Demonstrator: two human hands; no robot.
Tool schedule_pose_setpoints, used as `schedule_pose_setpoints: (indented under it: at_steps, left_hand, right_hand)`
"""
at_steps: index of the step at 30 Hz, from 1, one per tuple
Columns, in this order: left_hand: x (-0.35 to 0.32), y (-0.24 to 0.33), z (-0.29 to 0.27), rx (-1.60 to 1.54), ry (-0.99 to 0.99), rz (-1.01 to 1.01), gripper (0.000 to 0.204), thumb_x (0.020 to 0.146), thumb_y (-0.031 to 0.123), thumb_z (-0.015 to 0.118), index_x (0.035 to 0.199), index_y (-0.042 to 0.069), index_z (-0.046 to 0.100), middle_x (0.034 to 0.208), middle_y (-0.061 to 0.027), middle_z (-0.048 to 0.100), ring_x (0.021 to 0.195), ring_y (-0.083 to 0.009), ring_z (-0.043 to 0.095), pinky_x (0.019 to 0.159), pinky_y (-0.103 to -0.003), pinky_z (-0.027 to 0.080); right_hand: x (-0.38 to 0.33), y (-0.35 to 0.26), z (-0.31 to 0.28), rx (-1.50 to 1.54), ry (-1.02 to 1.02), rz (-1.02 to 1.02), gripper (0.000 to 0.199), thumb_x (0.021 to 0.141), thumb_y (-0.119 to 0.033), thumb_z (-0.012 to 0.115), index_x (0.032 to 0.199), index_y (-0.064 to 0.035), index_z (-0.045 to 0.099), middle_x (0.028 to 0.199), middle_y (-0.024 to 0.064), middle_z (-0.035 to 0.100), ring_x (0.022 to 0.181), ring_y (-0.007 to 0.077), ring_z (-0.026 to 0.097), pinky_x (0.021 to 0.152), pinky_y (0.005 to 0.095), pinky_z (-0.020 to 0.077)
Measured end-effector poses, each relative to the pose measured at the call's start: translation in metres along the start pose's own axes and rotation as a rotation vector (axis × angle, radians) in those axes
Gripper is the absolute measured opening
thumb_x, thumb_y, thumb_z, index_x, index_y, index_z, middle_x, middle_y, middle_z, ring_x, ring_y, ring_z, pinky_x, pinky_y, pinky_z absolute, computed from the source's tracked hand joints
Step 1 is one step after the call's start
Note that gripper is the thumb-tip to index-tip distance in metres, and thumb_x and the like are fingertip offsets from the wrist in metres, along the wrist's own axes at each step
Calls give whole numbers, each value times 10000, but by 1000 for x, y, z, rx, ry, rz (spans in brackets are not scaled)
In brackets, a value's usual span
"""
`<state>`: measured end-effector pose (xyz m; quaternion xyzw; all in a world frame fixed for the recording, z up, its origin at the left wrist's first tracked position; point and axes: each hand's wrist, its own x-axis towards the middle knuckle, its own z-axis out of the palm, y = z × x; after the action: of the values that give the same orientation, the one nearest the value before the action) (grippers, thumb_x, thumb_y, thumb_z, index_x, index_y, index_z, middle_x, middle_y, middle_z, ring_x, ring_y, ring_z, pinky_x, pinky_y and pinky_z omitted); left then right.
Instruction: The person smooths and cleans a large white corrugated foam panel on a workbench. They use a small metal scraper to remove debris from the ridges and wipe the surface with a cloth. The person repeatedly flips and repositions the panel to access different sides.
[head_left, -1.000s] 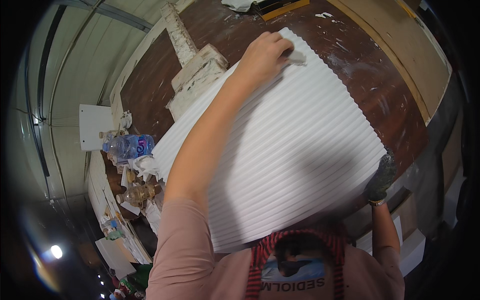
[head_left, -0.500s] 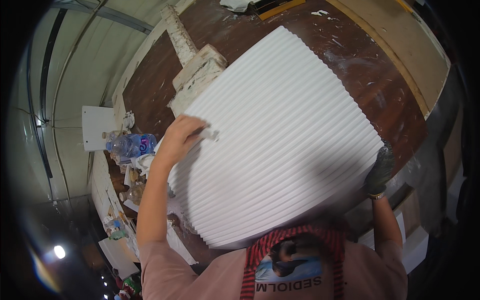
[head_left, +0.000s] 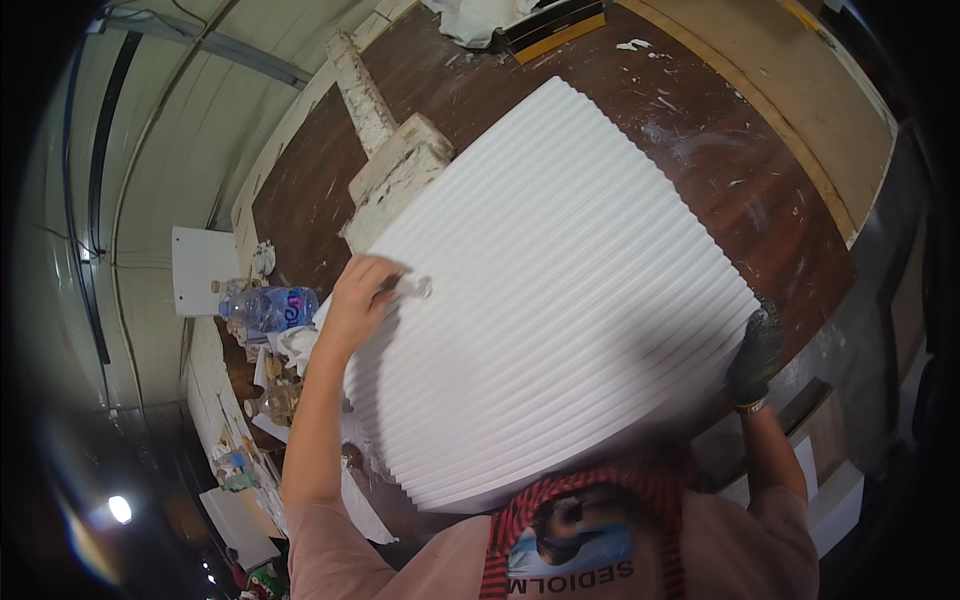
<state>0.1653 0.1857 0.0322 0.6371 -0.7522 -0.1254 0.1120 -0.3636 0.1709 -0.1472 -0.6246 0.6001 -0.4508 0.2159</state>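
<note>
On a plaster-flecked brown workbench point(head_left: 760, 190), a white ribbed panel point(head_left: 560, 290) lies flat. The bare left hand point(head_left: 357, 300), back from the far edge to the panel's left side, pinches a small white scrap; the gloved right hand point(head_left: 757, 345) still grips the right edge.

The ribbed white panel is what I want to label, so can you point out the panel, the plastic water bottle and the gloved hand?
Ribbed white panel point(head_left: 570, 290), head view, middle of its grooved face.
Plastic water bottle point(head_left: 265, 307), head view, its clear body.
Gloved right hand point(head_left: 757, 347), head view, back of the dark glove at the panel's edge.
</note>
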Motion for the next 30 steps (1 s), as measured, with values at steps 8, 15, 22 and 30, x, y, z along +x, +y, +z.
schedule_pose_setpoints:
  at_steps: [8,15,22,30]
  left_hand:
    - [248,82,58,-23,44,399,294,793,-39,720,1065,35,635,1044,-121,619,1032,-324,578,888,-412,481]
    - [297,76,48,-53,-94,351,286,788,-18,727,1055,65,665,1070,-111,663,1051,-322,596,914,-416,500]
    - [123,-16,-11,-28,-194,48,384,771,-108,701,1114,58,653,1126,-102,644,1062,-315,595,927,-415,515]
    - [-126,-78,-48,120,-53,-466,366,756,-107,706,1098,7,638,1023,-136,655,1002,-326,624,850,-388,520]
  right_hand:
    - [10,-23,-3,127,-18,112,380,1050,-258,479,1167,66,639,1108,186,688,1009,307,650,920,409,493]
    - [5,-25,0,368,25,137,371,1054,-266,511,1216,50,619,1122,133,682,1040,236,631,944,382,489]
    - [0,-13,2,193,15,113,332,1067,-198,462,1215,54,620,1163,153,681,1072,255,629,962,380,481]
    - [-9,49,3,-138,39,-97,347,1069,-159,434,1272,64,606,1249,210,655,1143,326,611,1014,437,459]
